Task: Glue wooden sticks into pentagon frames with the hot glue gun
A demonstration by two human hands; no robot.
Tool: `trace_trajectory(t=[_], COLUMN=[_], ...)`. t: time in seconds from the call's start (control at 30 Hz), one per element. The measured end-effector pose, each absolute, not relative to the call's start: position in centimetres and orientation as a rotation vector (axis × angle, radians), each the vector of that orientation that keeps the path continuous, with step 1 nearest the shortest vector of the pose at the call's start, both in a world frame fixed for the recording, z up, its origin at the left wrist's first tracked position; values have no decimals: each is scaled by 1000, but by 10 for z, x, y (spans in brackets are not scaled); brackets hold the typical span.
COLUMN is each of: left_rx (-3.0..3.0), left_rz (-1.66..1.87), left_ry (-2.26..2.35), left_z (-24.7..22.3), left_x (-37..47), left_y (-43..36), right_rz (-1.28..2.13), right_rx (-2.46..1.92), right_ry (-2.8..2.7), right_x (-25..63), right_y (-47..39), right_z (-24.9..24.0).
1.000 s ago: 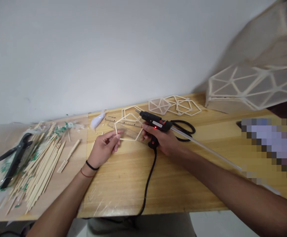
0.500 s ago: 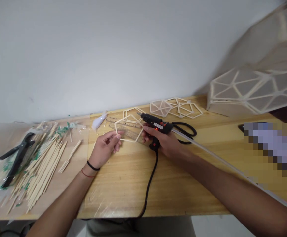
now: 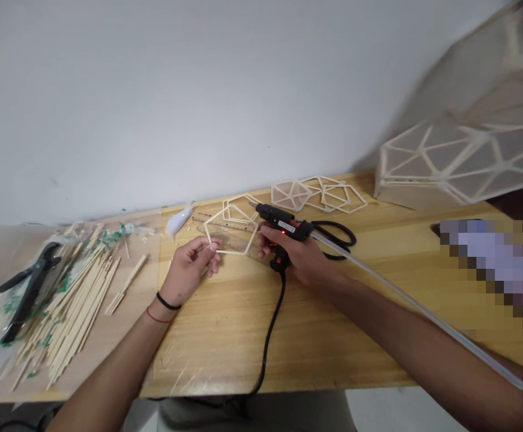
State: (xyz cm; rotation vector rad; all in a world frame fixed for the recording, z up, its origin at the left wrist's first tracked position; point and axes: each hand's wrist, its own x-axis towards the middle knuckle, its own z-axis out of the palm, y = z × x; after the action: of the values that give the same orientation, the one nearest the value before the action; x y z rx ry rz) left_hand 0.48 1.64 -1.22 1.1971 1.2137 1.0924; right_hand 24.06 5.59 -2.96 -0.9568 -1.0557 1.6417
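Observation:
A five-sided frame of thin wooden sticks (image 3: 227,251) is pinched at its lower left corner between the thumb and fingers of my left hand (image 3: 194,261). My right hand (image 3: 293,251) is wrapped round a black glue gun (image 3: 283,221), whose red light is lit and whose nozzle points left, above the frame's right side. A long clear glue stick (image 3: 405,294) runs out of the gun's back along my right forearm. Beneath the frame lie a metal mesh piece (image 3: 232,239) and a ruler-like strip.
Bundled sticks (image 3: 83,300) and a black cutting tool (image 3: 31,294) lie at the left. More pentagon frames (image 3: 344,198) rest by the wall. A large covered stick structure (image 3: 463,162) stands at the right. The gun's cord (image 3: 268,348) crosses the table's front edge.
The whole view has shifted slightly. The pentagon frame has tilted a little, and its right side sits slightly farther left of the glue gun. Both hands keep their holds.

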Motion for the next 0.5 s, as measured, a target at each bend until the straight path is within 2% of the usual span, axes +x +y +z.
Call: trace_trajectory(t=[0.5], left_rx=[1249], left_rz=[1032], left_ry=[1173], left_z=[-10], left_x=[5], left_y=[14], right_rz=[1643], right_rx=[-959], right_ry=[-1036], right_x=[240], right_y=[54], right_z=[-27])
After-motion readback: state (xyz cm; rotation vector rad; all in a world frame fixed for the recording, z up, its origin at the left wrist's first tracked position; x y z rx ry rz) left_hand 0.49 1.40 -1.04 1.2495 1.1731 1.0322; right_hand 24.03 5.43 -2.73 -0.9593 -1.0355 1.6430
